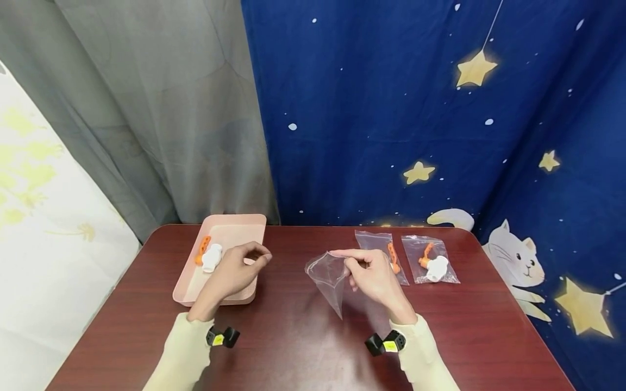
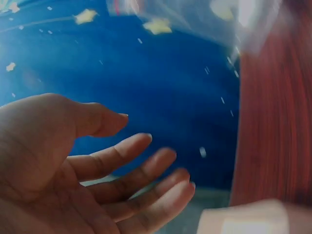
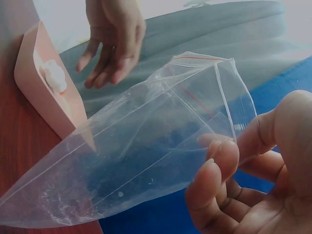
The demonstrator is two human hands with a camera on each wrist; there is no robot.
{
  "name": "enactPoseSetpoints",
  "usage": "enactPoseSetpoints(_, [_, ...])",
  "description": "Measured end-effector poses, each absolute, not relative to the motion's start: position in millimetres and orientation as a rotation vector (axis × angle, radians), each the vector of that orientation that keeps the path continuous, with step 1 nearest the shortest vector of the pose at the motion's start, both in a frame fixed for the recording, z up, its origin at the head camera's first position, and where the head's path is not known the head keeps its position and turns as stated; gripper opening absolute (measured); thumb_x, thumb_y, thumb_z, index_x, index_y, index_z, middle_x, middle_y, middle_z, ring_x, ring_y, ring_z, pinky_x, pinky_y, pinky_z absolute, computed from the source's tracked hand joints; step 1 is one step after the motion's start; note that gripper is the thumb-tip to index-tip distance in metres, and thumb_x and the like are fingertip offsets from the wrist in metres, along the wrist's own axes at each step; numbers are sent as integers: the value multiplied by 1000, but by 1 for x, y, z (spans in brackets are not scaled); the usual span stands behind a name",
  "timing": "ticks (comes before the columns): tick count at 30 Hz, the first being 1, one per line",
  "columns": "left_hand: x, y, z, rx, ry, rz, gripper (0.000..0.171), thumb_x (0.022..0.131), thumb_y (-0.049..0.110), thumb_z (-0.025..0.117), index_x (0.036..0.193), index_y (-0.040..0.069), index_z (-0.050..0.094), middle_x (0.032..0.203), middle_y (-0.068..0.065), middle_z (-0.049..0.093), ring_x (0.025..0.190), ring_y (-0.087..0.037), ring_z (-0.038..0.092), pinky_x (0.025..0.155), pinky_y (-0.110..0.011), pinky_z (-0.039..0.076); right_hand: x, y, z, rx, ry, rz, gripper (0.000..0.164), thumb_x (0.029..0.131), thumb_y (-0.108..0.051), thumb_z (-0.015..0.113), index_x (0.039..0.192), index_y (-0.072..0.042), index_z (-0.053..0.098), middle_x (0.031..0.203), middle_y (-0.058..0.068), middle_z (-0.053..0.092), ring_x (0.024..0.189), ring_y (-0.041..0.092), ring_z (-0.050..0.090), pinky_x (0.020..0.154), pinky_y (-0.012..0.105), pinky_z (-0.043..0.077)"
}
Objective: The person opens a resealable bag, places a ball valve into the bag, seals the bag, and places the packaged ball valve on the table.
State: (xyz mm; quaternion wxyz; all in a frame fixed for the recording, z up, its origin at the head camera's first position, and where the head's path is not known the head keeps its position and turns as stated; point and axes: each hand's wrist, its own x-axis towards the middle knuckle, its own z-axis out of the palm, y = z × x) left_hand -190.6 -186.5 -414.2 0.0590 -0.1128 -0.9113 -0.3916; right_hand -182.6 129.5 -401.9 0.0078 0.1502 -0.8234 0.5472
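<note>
My right hand (image 1: 375,276) pinches a clear zip bag (image 3: 141,161) by its rim between thumb and fingers. The bag's mouth gapes and its body hangs down over the table, with nothing seen inside. My left hand (image 1: 238,271) is over the right side of a pink tray (image 1: 233,219), its fingers loosely bent and holding nothing. In the left wrist view the palm and spread fingers (image 2: 161,158) show bare. A white plastic fitting (image 1: 212,258) and an orange handle-like piece (image 1: 202,251) lie in the tray, left of that hand.
Right of my right hand lie two clear zip bags, one (image 1: 374,239) partly behind the hand with an orange piece inside, the other (image 1: 442,245) with a white fitting and an orange piece. The dark red table (image 1: 288,347) ends at a blue star-patterned curtain (image 1: 342,108).
</note>
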Motion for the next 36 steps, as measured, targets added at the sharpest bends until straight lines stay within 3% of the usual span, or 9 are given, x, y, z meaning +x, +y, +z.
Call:
enactPoseSetpoints(5, [-211,-213,-419,-252,-2840,-1077,23,99,21,64,116,5,70,111,-12,75,109,-34,70,92,-49,56,-183,131,-403,473,-2573,1711,33,100,-6,57,115,-25,79,75,20,66,51,14,59,50,27,52])
enactPoseSetpoints(11, [-233,-240,-429,-124,-3004,-953,46,98,25,64,133,-5,59,129,-30,65,122,-47,61,99,-57,51,-183,132,-403,482,-2574,1688,34,100,-6,57,115,-27,79,76,20,66,51,15,59,48,27,49])
enactPoseSetpoints(18, [-255,-266,-439,-33,-3125,-739,55,93,22,67,134,-13,55,121,-34,66,108,-43,64,96,-54,52,-182,131,-403,506,-2600,1680,31,101,-8,58,115,-26,79,72,13,65,52,16,59,45,24,43])
enactPoseSetpoints(23, [-268,-276,-441,24,-3204,-629,57,92,19,63,133,-19,52,133,-38,58,118,-45,60,104,-57,50,-182,131,-402,517,-2605,1676,30,101,-8,59,115,-25,79,69,11,65,52,16,59,44,24,39])
enactPoseSetpoints(26, [-272,-280,-441,109,-3266,-590,55,89,17,61,130,-19,54,132,-38,58,103,-40,62,91,-50,55,-183,132,-402,519,-2603,1671,30,101,-7,58,115,-25,79,70,13,65,52,18,59,45,23,40])
enactPoseSetpoints(30, [-276,-285,-443,223,-3309,-566,41,88,12,61,118,-17,59,106,-29,63,79,-29,56,67,-36,49,-183,132,-401,514,-2617,1657,32,101,-6,58,114,-26,79,69,12,64,52,19,59,43,23,38])
enactPoseSetpoints(33, [-278,-286,-445,248,-3313,-543,35,89,10,61,113,-15,60,92,-22,60,73,-27,54,62,-33,46,-183,132,-401,509,-2623,1658,32,101,-5,58,114,-25,79,69,13,64,52,18,59,43,23,37])
enactPoseSetpoints(36, [-279,-284,-444,239,-3314,-488,37,89,10,61,115,-15,60,93,-23,61,73,-29,55,62,-36,47,-182,133,-401,500,-2625,1660,31,101,-6,58,114,-25,79,70,14,65,53,17,59,44,23,38])
